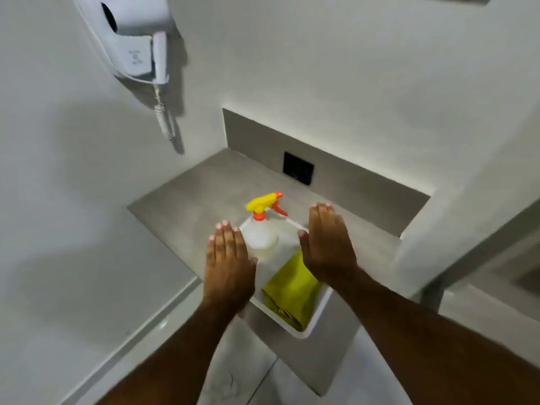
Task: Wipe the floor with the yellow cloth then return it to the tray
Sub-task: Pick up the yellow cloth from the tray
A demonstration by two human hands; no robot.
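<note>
Above the tray [318, 317], both hands hover palm-down, fingers straight and pressed together, gripping nothing. Left hand [228, 267] covers the tray's left rim beside the spray bottle [261, 235]; right hand [328, 244] overlaps the far end of the yellow cloth [292, 293], which lies folded inside the tray. Forearms extend from the lower frame. Dryer [134, 39] markings on the wall are illegible.
</note>
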